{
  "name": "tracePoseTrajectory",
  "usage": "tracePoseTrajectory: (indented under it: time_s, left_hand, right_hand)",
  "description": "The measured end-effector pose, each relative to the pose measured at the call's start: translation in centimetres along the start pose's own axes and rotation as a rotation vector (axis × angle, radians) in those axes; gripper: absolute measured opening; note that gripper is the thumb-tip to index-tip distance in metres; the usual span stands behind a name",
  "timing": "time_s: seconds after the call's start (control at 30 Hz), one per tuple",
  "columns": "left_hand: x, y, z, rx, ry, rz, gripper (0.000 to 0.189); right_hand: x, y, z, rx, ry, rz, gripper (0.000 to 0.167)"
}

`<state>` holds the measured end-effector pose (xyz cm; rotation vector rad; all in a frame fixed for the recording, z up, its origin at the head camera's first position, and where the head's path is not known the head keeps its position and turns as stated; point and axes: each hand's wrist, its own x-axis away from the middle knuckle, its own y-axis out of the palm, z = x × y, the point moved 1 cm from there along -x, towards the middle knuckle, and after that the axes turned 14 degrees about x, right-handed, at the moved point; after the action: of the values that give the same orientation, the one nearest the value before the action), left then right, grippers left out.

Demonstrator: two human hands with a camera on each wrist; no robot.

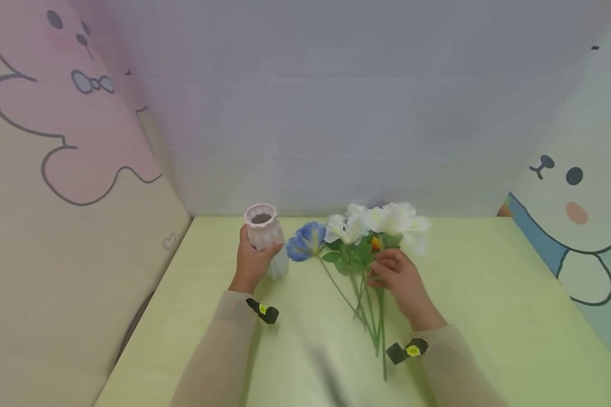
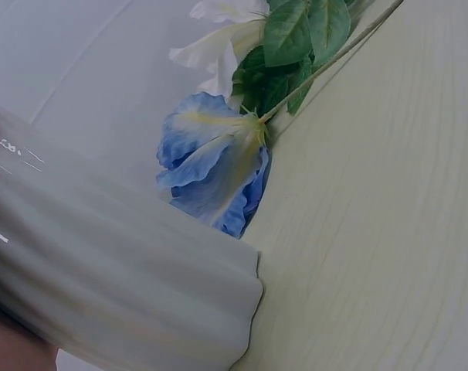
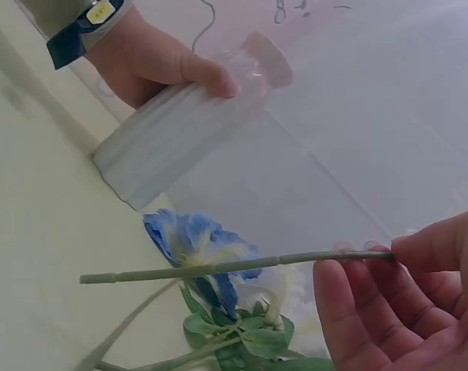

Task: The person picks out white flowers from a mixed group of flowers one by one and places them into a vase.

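My left hand [image 1: 252, 263] grips a pale ribbed vase [image 1: 276, 265] with a pinkish scalloped rim, fingers and thumb around its upper part. It stands upright on the table, and its fluted base [image 2: 211, 309] shows close in the left wrist view. My right hand [image 1: 399, 285] pinches a green flower stem [image 3: 218, 268] between thumb and fingertips; its bare end points toward the vase side. A small orange-yellow bloom [image 1: 375, 243] shows just above these fingers. Under and beside the right hand lie a blue flower [image 1: 306, 242] and several white flowers [image 1: 392, 219] with green leaves.
The flowers' stems [image 1: 377, 333] fan toward the front of the pale yellow-green table [image 1: 489, 294]. A grey-white back wall [image 1: 305, 113] rises behind, with cartoon-printed panels [image 1: 97, 141] at both sides. A dark blurred streak [image 1: 328, 376] crosses the front.
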<state>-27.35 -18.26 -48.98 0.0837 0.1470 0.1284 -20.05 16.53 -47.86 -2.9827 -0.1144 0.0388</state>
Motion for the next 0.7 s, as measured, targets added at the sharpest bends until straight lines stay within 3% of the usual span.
tracePoseTrajectory:
  time_s: [0.3, 0.43, 0.7]
  left_hand:
    - [-0.3, -0.3, 0.2, 0.002, -0.005, -0.009, 0.092]
    - [-0.4, -0.3, 0.2, 0.008, 0.01, -0.006, 0.09]
    - [-0.3, -0.3, 0.0, 0.002, -0.022, -0.015, 0.092]
  right_hand:
    - [-0.9, 2.0, -1.1, 0.042, -0.083, -0.134, 0.023]
    - [-1.2, 2.6, -1.3, 0.083, -0.082, -0.194, 0.016]
    - [-1.4, 2.4, -2.3, 0.226, -0.092, -0.27, 0.033]
